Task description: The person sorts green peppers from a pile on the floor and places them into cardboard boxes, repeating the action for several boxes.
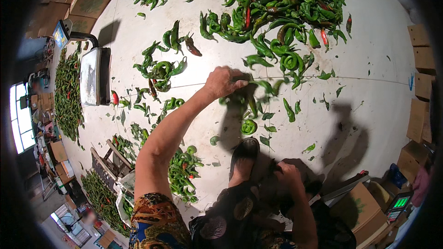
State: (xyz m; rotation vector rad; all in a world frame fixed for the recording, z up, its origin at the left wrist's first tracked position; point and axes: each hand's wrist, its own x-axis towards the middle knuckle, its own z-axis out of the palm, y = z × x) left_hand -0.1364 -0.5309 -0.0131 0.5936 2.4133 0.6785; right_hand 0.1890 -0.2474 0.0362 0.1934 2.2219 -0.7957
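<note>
Reaching the left hand (226, 82) out toward twelve o'clock, just off the middle of the view, with fingers bent over beside some green peppers (264, 86); being unable, through blur and shadow, to tell firm grip from mere touch. Bending the right hand (290, 177) inward between four and five o'clock, with fingers half curled; being unable to tell full from empty. Facing a large heap of peppers (295, 9) at one o'clock, mostly green, with a red pepper (248, 18) among them. Seeing a smaller cluster (161, 71) at ten and another pile (184, 175) at seven, beside the left arm. Spotting a coiled pepper (248, 127) at four, near a black shoe (244, 147) at five. Noticing a scale (91, 76) between nine and ten and a cardboard box (355, 207) at four, farther out.
</note>
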